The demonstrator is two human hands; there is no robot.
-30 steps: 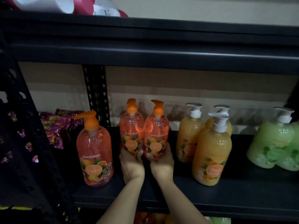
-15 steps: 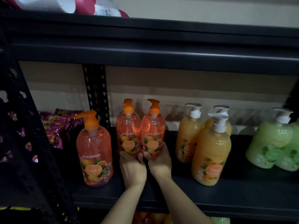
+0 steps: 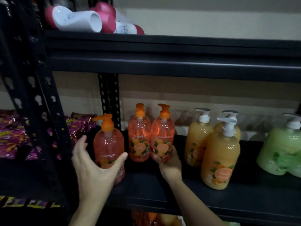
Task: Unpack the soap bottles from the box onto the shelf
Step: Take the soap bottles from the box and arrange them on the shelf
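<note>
Three orange pump soap bottles stand on the black shelf (image 3: 162, 191). My left hand (image 3: 96, 167) is spread wide in front of the nearest one (image 3: 108, 142), fingers on its left and thumb on its right, and blur hides whether it touches. My right hand (image 3: 170, 163) grips the base of the right bottle (image 3: 162, 136) of the rear pair. That bottle's twin (image 3: 139, 136) stands free beside it. Through the gap under the shelf I see more orange and yellow bottles (image 3: 151, 217).
Three yellow soap bottles with white pumps (image 3: 219, 160) stand to the right, with green ones (image 3: 283, 152) past them. Purple snack packs (image 3: 9, 136) lie at the left behind a black perforated post (image 3: 40, 111). Pink and white bottles (image 3: 78, 18) lie on the shelf above.
My left hand let go of the left bottle of the pair and moved left to the front orange bottle. My right hand stayed on the right bottle, and the pair now stands further back.
</note>
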